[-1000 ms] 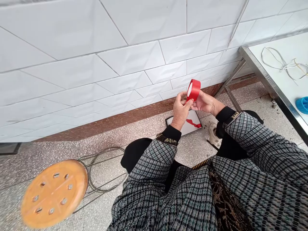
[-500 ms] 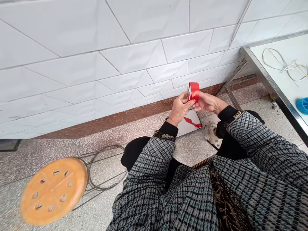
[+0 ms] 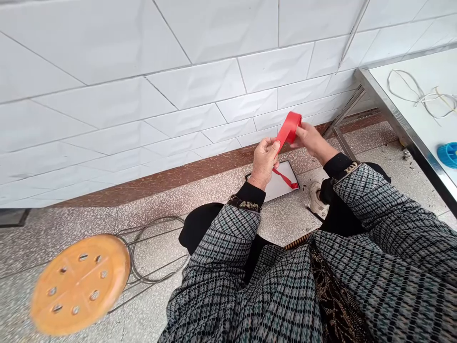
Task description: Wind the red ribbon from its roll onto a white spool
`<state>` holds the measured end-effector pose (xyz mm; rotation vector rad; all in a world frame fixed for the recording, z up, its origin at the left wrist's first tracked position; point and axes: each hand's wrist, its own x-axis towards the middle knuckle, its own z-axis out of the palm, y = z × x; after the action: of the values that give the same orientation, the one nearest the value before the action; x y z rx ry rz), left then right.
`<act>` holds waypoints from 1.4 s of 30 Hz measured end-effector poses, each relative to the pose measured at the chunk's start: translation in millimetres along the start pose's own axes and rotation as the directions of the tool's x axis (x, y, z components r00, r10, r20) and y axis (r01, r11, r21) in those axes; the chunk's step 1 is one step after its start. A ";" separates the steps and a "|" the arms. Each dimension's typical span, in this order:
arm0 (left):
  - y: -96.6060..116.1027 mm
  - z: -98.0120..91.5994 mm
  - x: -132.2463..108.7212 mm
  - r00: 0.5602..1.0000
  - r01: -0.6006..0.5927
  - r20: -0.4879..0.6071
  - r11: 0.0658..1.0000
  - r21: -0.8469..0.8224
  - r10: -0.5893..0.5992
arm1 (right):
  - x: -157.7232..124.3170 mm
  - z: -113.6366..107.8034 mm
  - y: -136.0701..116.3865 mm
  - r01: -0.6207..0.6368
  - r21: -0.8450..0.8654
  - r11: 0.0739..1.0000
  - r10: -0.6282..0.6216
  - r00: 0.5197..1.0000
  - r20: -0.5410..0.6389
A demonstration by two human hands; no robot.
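Note:
A roll of shiny red ribbon [image 3: 294,125] is held up between my two hands. My right hand [image 3: 314,142] grips the roll from its right side, with some fingers hidden behind it. A flat length of ribbon runs from the roll down to my left hand [image 3: 262,162], whose thumb and fingers are closed on it. Below my left hand the ribbon's tail [image 3: 284,178] hangs over a shallow white, dark-edged tray [image 3: 276,191] on the floor. The tail narrows in the middle, and its far end rests near the tray's right corner.
An orange round stool [image 3: 80,281] with metal legs lies tipped over at the lower left. To the right stands a metal-edged table [image 3: 410,124] with a white cable [image 3: 424,97] and a blue plastic basket [image 3: 448,155]. A tiled wall [image 3: 214,81] rises in front.
The roll has tilted and risen slightly, shifting right with my right hand. My left hand has come off the roll and now holds a stretch of ribbon pulled out from it.

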<state>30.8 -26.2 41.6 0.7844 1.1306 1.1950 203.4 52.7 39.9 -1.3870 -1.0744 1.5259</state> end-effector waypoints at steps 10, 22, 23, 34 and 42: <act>-6.6 -1.4 1.0 0.988 -0.076 0.140 0.997 0.034 0.070 | -11.0 9.0 -11.4 -0.260 0.261 0.930 0.256 0.965 0.050; -15.2 -0.9 9.7 0.953 -0.302 0.056 0.911 0.279 0.299 | -14.5 9.7 -6.1 -0.460 0.312 0.832 0.335 0.863 0.379; -14.4 -1.6 8.9 0.954 -0.300 0.062 0.912 0.280 0.295 | -15.3 9.4 -7.0 -0.465 0.309 0.830 0.336 0.858 0.388; -5.3 -14.1 8.6 0.912 -0.409 0.155 0.812 0.416 0.380 | -12.5 0.2 -8.3 -0.502 0.207 0.840 0.367 0.806 0.464; -7.5 -16.4 11.6 0.919 -0.381 0.246 0.859 0.341 0.309 | -18.4 -0.6 -7.9 -0.469 0.108 0.877 0.362 0.791 0.493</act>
<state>17.2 -18.3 27.0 1.4229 1.1115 1.1761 205.6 38.0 53.3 -1.1770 -0.8463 2.3200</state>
